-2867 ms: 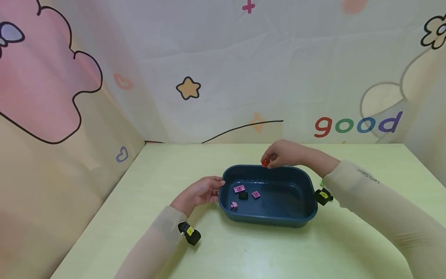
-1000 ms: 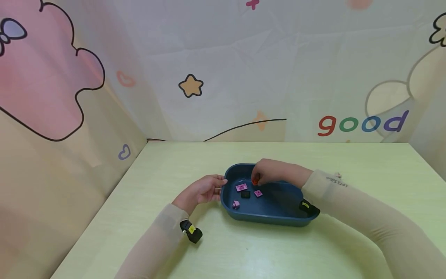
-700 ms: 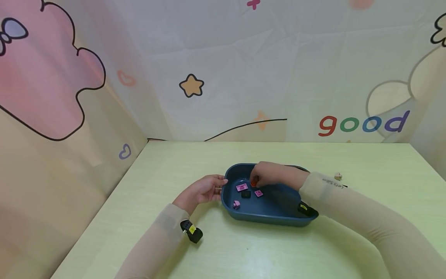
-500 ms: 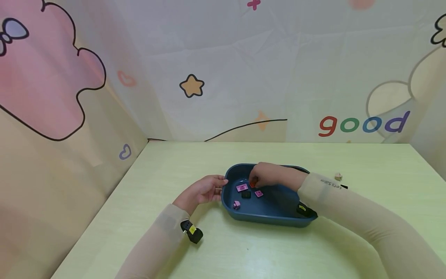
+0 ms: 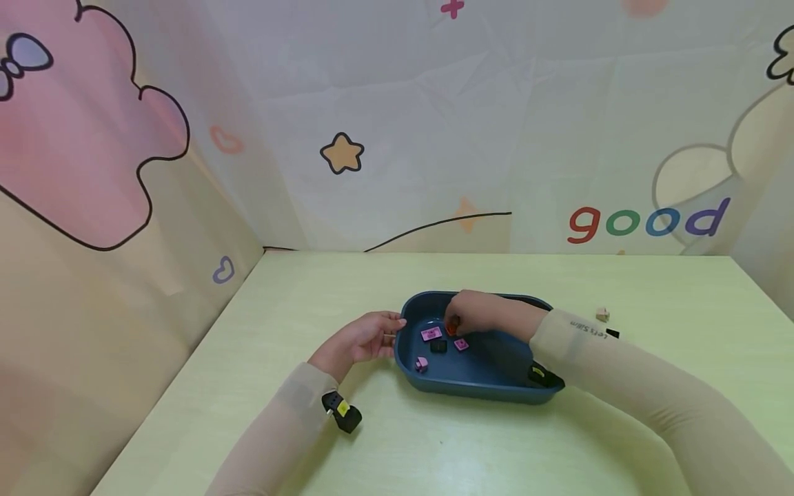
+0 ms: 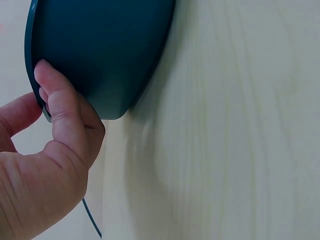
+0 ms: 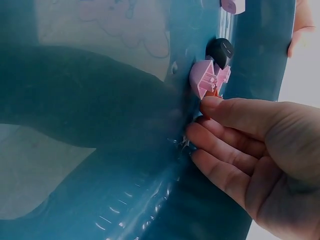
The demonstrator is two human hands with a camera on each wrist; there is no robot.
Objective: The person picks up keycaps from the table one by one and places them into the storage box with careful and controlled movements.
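A dark blue basin (image 5: 477,390) stands on the table. My left hand (image 5: 364,337) holds its left rim, thumb on one side and fingers on the other (image 6: 65,115). Inside the basin, my right hand (image 5: 474,311) pinches a small orange-red keycap (image 5: 453,328) low near the back wall; the fingers mostly hide it. In the right wrist view it shows only as a sliver beside the thumb, close to a hollow pink keycap (image 7: 204,79). A black keycap (image 5: 438,346), a square pink one (image 5: 461,344), a wide pink one (image 5: 431,334) and another pink one (image 5: 421,364) lie around it.
On the pale table (image 5: 434,448), a small cream-coloured piece (image 5: 602,315) lies right of the basin. Near the right sleeve is a partly hidden black object (image 5: 613,334). A printed cloth (image 5: 397,124) hangs behind the table.
My right hand has gone from the basin's back rim down inside, left and lower, with the orange-red keycap. Over the last half second it barely moves. The left hand keeps its hold.
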